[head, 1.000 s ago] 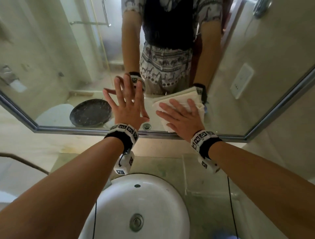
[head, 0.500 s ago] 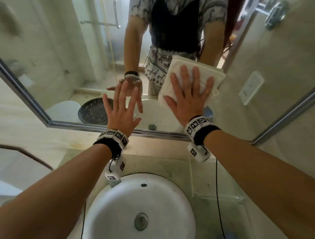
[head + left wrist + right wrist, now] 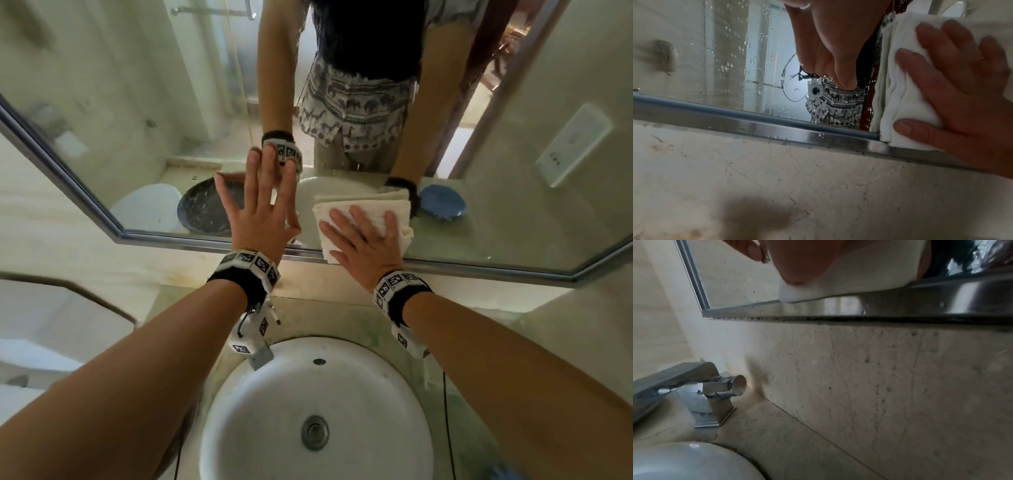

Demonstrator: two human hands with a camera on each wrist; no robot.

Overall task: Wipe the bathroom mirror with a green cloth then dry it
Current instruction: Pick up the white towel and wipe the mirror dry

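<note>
The bathroom mirror [image 3: 171, 102] with a metal frame [image 3: 205, 240] hangs above the sink. My right hand [image 3: 363, 240] lies flat with straight fingers on a folded white towel [image 3: 394, 205], pressing it against the glass at the mirror's bottom edge. The towel [image 3: 898, 81] hangs slightly over the frame [image 3: 777, 128], and water drops dot the glass left of it. From below, the towel [image 3: 849, 280] rests on the frame [image 3: 900, 305]. My left hand [image 3: 260, 205] is flat on the mirror just left of the towel, fingers spread. No green cloth is in view.
A white round sink [image 3: 315, 411] sits directly below my arms, with a chrome tap [image 3: 701, 395] at its back on the stone counter [image 3: 342, 315]. A white toilet [image 3: 51, 325] stands at the left. A beige tiled wall [image 3: 818, 186] runs under the mirror.
My right hand has slid the white towel down the glass from higher up to the bottom edge of the mirror. My left hand stays flat on the mirror.
</note>
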